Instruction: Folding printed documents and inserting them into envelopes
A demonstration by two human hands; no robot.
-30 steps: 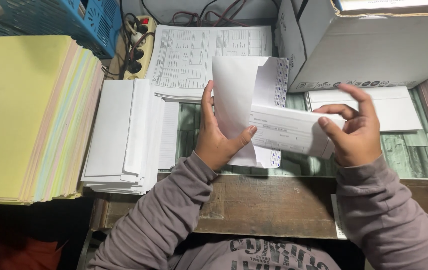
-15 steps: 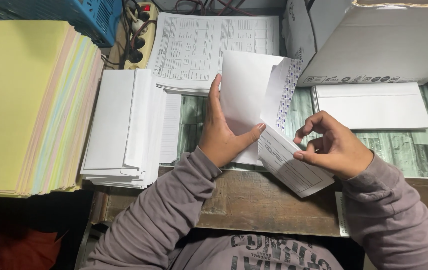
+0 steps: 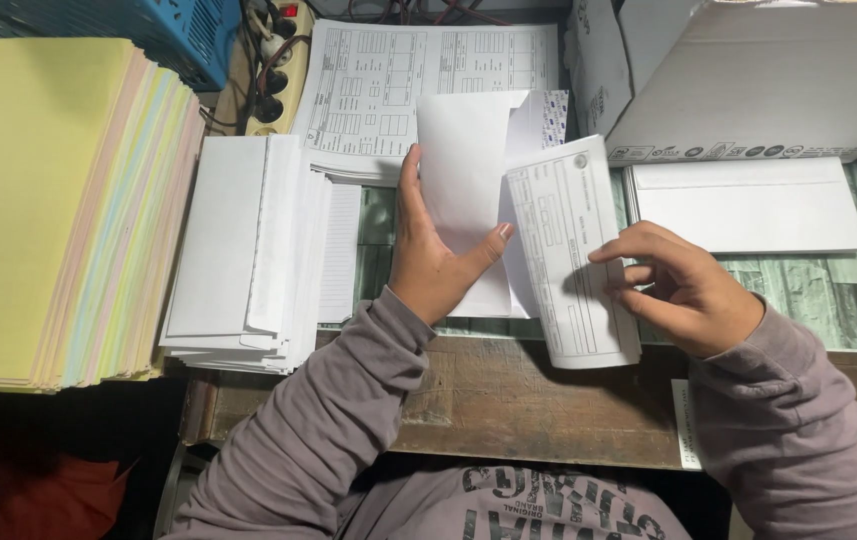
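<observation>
My left hand (image 3: 433,255) grips a white envelope (image 3: 468,170) held upright over the desk, its flap with a blue patterned lining open at the top right. My right hand (image 3: 683,290) pinches a folded printed form (image 3: 573,250) by its right edge. The form stands lengthwise beside the envelope, its left edge touching the envelope's opening. Both sleeves are grey.
A stack of white envelopes (image 3: 248,250) lies left of my hands, and a thick pile of yellow and pastel paper (image 3: 58,210) farther left. Printed forms (image 3: 388,80) lie at the back, a cardboard box (image 3: 748,80) at back right, one envelope (image 3: 748,205) below it, a power strip (image 3: 273,60).
The folded form was lying crosswise in both hands, then swung down to the right. Now it stands lengthwise against the envelope's open side, held by my right hand alone.
</observation>
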